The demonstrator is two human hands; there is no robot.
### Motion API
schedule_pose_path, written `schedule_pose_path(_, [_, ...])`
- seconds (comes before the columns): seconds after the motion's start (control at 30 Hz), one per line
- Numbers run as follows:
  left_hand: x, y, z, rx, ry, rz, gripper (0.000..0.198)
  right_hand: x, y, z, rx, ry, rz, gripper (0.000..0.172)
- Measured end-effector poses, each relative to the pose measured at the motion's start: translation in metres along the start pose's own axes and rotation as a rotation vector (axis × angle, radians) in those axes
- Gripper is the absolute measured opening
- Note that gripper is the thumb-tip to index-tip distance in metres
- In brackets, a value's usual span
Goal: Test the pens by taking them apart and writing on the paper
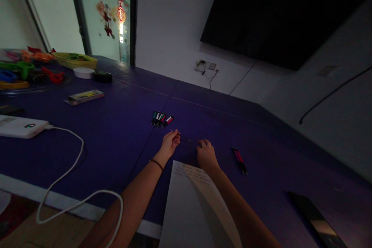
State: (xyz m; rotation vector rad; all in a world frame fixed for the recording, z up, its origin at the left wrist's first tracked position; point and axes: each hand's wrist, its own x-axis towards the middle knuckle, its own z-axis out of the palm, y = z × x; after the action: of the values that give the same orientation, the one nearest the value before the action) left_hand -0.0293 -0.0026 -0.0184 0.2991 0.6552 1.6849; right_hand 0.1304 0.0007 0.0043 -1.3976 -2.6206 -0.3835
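Holding: left hand (171, 143) | thin rod (185, 138) | right hand (207, 154) near paper (192, 205)

L hand's (169, 145) fingers (174, 136) hide part of a thin rod (185, 138); whether R hand (207, 153) grips anything is unclear. Nearer than grip, paper (184, 209) w/ illegible script (190, 174) exits btm edge; far L, pwr bank (21, 128) is cropped.

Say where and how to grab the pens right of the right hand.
Likely mid-barrel, pinched crosswise from above: the pens are slim and lie alongside each other on the table. Approaching from the left seems easiest; the right hand is there.
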Motion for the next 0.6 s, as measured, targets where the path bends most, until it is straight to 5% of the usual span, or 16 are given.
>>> schedule_pose_path(0.2, [0.0, 0.0, 0.0, 0.026, -0.008, 0.003, 0.018, -0.004, -0.003, 0.001, 0.108, 0.028, 0.033, 0.026])
schedule_pose_path(0.4, [-0.007, 0.002, 0.002, 0.105, -0.049, -0.033, 0.017, -0.023, 0.007, -0.001, 0.67, 0.335, 0.093, 0.016])
schedule_pose_path(0.6, [-0.015, -0.002, 0.009, 0.205, -0.13, -0.138, 0.01, -0.04, 0.021, 0.006, 1.102, 0.504, 0.492, 0.028])
